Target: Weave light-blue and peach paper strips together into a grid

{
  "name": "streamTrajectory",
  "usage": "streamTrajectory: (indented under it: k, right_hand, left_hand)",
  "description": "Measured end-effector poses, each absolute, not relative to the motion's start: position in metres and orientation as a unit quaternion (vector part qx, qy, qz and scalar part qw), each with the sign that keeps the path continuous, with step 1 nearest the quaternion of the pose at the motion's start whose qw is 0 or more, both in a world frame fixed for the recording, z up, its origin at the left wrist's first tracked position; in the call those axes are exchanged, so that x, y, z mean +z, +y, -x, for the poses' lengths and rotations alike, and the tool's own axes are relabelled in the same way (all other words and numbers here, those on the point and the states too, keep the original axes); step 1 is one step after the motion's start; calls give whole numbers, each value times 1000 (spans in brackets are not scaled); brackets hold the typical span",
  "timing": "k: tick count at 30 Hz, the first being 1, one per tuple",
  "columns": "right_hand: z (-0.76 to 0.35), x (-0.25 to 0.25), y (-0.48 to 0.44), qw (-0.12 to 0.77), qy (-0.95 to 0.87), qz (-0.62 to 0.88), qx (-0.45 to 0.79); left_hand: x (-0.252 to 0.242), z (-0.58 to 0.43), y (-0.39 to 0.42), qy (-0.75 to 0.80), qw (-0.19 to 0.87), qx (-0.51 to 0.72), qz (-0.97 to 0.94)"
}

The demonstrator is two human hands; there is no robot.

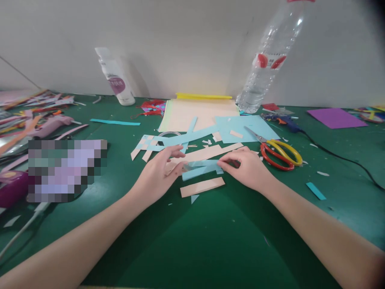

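Here, the blue strips (201, 168) are lying mid-tabletop (210, 241), between both hands. The right hand (247, 166) is pinching one end, fingers clamped on it. The left hand (159, 174) is touching the other end; whether its fingers are gripping, I cannot tell. A peach strip (202, 187) is lying just beside, with scissors (278, 152) near the right hand.

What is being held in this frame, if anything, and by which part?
The light blue paper strips: the left hand grips their left end and the right hand pinches their right end, low over the green table.
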State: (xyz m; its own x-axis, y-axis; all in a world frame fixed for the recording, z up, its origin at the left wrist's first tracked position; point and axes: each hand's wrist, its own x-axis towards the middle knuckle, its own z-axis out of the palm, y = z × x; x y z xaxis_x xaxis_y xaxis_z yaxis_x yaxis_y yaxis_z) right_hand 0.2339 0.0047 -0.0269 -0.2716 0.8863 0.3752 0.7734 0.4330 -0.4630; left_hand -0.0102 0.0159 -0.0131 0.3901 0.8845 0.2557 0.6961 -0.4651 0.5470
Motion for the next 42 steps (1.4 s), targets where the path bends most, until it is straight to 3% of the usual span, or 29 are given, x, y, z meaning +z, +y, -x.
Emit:
streamTrajectory:
  k: [6, 22, 28, 42]
  right_hand:
    - [-233, -32, 4, 304, -824, 479, 11]
    - [-228, -29, -1, 279, -881, 369, 102]
    - [-231, -33, 4, 290, -856, 426, 38]
    - [-233, -35, 5, 248, -868, 428, 48]
  left_hand:
    - [-13, 7, 13, 449, 144, 205, -858]
    - [-15, 9, 14, 392, 82, 242, -884]
    - [-23, 14, 21, 378, 65, 212, -899]
    - [-27, 18, 26, 361, 62, 172, -915]
